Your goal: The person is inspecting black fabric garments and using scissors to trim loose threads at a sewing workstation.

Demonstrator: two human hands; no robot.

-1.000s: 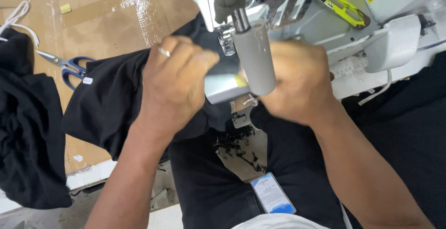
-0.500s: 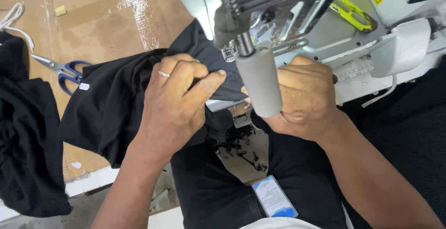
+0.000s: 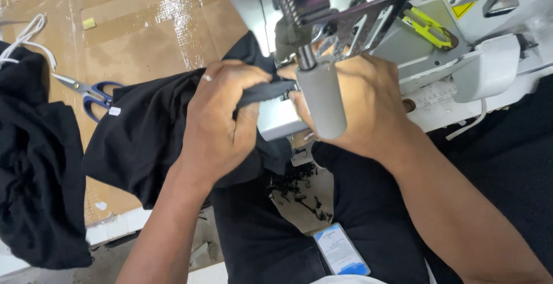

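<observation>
Black fabric point(image 3: 150, 128) is gripped by the closed left hand point(image 3: 222, 120) and right hand point(image 3: 363, 108) at frame centre; fingers could be caught under the sewing machine point(image 3: 426, 36), being so close.

left hand point(image 3: 222, 125) and right hand point(image 3: 360, 108) curled shut, knuckles up, close together.

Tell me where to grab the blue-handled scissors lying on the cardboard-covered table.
Grip the blue-handled scissors by the blue loops, coming from above at the right end. The loops lie flat beside the black fabric, while the blades point left, away, on the cardboard-covered table.
</observation>
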